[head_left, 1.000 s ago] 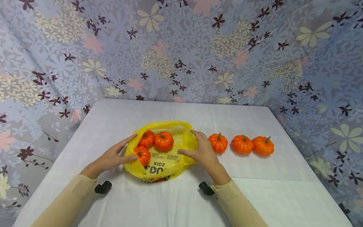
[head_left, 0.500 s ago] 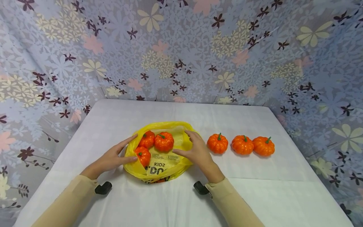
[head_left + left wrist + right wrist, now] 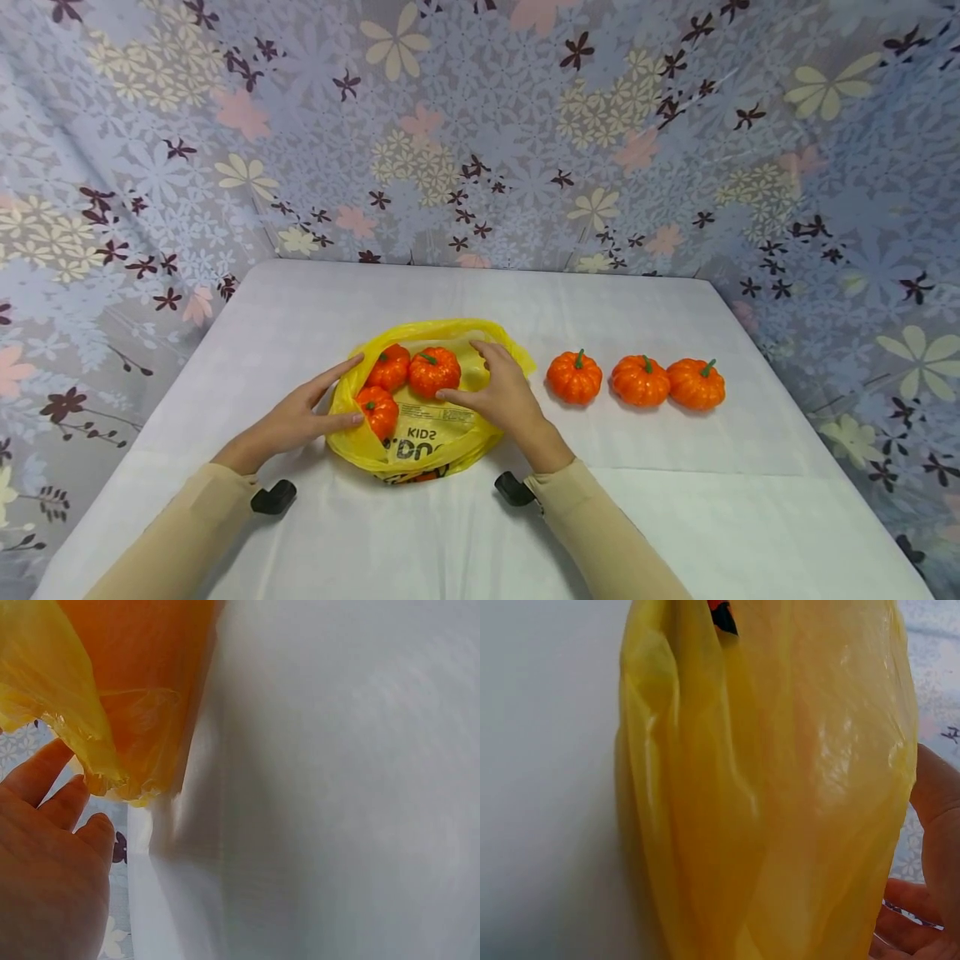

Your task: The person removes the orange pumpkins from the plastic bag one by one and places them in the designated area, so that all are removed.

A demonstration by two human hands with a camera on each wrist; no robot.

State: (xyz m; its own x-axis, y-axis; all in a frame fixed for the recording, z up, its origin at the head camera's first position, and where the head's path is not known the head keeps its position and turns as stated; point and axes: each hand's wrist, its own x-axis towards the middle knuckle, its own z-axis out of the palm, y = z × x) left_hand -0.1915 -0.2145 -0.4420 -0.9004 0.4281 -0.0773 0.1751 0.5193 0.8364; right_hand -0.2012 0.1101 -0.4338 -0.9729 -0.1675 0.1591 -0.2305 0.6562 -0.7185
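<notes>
A yellow plastic bag [image 3: 450,467] with dark print lies with its mouth facing up on the table. Inside it sit three small orange pumpkins: one at the back left [image 3: 389,367], one in the middle [image 3: 435,372] and one at the front left [image 3: 378,412]. My left hand [image 3: 296,415] touches the left rim, thumb and fingers spread along it; in the left wrist view its fingertips are right at the bag's edge. My right hand [image 3: 510,400] reaches over the right side of the mouth, thumb and fingers parted, fingertips near the middle pumpkin. Nothing shows between them.
Three more orange pumpkins stand in a row right of the bag: one nearest it [image 3: 573,378], another [image 3: 640,382] and a third [image 3: 696,385] beside that. A white cloth covers the table [image 3: 750,517]. Flowered fabric [image 3: 480,133] hangs behind and at both sides.
My right hand has moved left from the bag's right rim to over its mouth, closer to the middle pumpkin. The left hand and the pumpkins look the same.
</notes>
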